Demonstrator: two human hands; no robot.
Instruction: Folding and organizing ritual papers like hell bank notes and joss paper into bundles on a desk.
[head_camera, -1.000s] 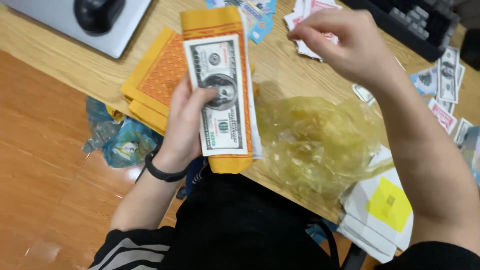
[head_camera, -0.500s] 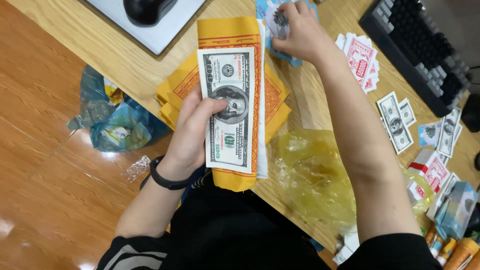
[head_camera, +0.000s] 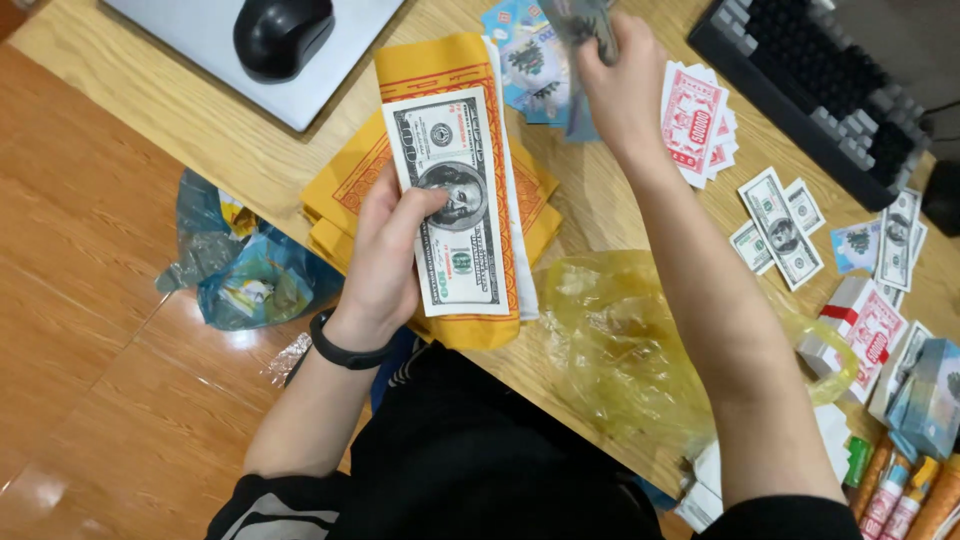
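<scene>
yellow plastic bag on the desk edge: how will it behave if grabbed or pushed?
The yellow plastic bag looks thin, crumpled and see-through, so probably floppy and very light. It overhangs the table edge, so a push may slide it off. Glossy film: likely slippery.

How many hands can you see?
2. The left hand holds a stack of paper notes over the table edge. The right hand is raised farther back, pinching bluish notes.
</scene>
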